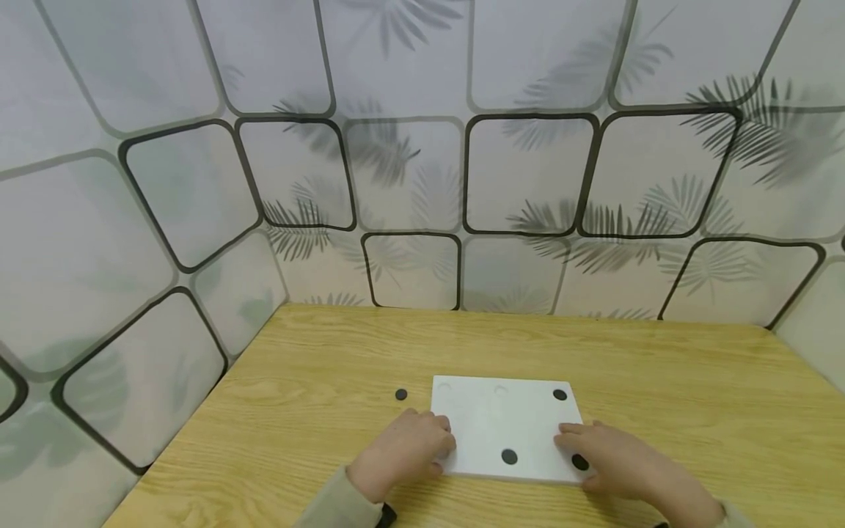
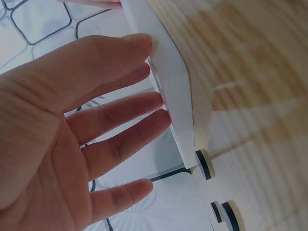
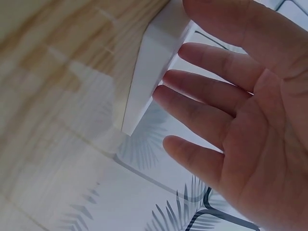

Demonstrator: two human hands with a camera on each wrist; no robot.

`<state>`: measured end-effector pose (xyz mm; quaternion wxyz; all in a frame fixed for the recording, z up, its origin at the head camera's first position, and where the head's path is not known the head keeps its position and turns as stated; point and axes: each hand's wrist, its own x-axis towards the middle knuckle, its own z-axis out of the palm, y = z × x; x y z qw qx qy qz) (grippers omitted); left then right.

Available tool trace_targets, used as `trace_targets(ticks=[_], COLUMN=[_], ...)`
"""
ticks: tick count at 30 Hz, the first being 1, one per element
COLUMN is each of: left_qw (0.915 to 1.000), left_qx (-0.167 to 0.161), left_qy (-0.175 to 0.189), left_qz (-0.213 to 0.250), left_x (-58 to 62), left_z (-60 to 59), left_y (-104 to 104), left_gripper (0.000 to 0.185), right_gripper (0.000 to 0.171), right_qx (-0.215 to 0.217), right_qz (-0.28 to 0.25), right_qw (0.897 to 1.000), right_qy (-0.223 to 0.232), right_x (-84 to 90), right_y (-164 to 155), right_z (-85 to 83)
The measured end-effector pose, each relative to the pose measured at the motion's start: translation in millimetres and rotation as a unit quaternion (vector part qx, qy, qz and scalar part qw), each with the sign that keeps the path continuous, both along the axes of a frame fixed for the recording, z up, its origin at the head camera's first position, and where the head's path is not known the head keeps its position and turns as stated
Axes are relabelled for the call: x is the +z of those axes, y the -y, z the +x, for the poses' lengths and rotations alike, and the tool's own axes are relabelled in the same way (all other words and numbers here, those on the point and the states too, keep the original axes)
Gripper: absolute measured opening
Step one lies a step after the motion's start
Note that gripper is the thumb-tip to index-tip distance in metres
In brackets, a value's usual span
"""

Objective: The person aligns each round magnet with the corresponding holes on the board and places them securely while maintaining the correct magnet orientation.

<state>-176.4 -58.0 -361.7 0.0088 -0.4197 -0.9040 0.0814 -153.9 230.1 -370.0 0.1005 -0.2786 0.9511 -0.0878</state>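
A white rectangular board (image 1: pixel 505 429) lies flat on the wooden table (image 1: pixel 317 381). Three black discs sit on it: one at the far right corner (image 1: pixel 560 394), one at the near middle (image 1: pixel 509 457), one at the near right (image 1: pixel 580 463). My left hand (image 1: pixel 412 447) rests against the board's left edge; in the left wrist view its straight fingers (image 2: pixel 130 108) touch the board's side (image 2: pixel 173 96). My right hand (image 1: pixel 607 458) lies at the right edge, fingers (image 3: pixel 202 96) straight against the board's side (image 3: pixel 149 72). Neither hand grips anything.
A loose black disc (image 1: pixel 400 394) lies on the table left of the board, beyond my left hand. Walls papered with rounded squares and palm leaves (image 1: pixel 409 183) close off the table at the back and the left.
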Motion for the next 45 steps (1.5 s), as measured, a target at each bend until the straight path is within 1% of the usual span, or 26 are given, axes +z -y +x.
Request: trace_targets(ticks=[5, 12, 16, 23, 29, 33, 36, 41, 45], left_qw=[1.0000, 0.9999, 1.0000, 0.9992, 0.9982, 0.9976, 0.9977, 0.9976, 0.9971], left_qx=[0.002, 0.000, -0.005, -0.022, -0.005, 0.005, 0.010, 0.018, 0.023], left_qy=[0.000, -0.011, -0.007, -0.009, -0.006, -0.002, -0.003, 0.002, 0.008], left_qz=[-0.004, -0.003, 0.000, 0.034, 0.059, 0.068, 0.067, 0.066, 0.072], left_x=[0.3, -0.1, 0.6, 3.8, 9.5, 12.9, 14.4, 13.1, 12.2], left_z=[0.4, 0.8, 0.1, -3.3, -6.4, -7.3, -8.7, -12.9, -15.6], left_y=[0, 0, 1, 7, 12, 16, 18, 22, 25], left_gripper=[0.016, 0.015, 0.015, 0.017, 0.024, 0.025, 0.022, 0.015, 0.014], right_gripper=[0.049, 0.048, 0.048, 0.047, 0.046, 0.046, 0.045, 0.045, 0.046], right_qx=[-0.004, 0.002, 0.006, 0.009, 0.002, -0.003, 0.000, 0.000, -0.003], right_qz=[0.009, 0.018, 0.018, 0.012, 0.012, 0.011, 0.010, 0.013, 0.017], right_qw=[1.000, 1.000, 1.000, 1.000, 1.000, 1.000, 1.000, 1.000, 1.000], right_qy=[-0.005, -0.018, -0.021, -0.025, -0.017, -0.011, -0.016, -0.015, -0.011], right_x=[-0.6, -1.2, -1.0, -1.4, -1.0, -1.5, -1.9, -1.2, -0.5], right_y=[0, 0, -1, -1, 0, -1, 0, 0, 1], right_z=[1.5, 1.2, 1.1, 1.1, 2.1, 2.2, 1.8, 1.4, 1.0])
